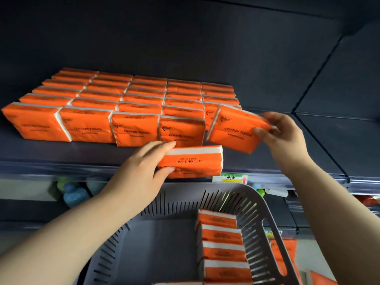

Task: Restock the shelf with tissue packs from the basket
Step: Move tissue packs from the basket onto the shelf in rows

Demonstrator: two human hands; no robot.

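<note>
Head view: the right grip (281, 132) is pinching a tilted orange plastic-wrapped tissue pack (236, 130) at the right end of the dark shelf's (61, 153) front row, probably filling that gap. The left grip (144, 161) is clasping a second orange pack (195, 161), print inverted, over the shelf's front edge above the grey slotted basket (154, 243), likely queuing it.
</note>
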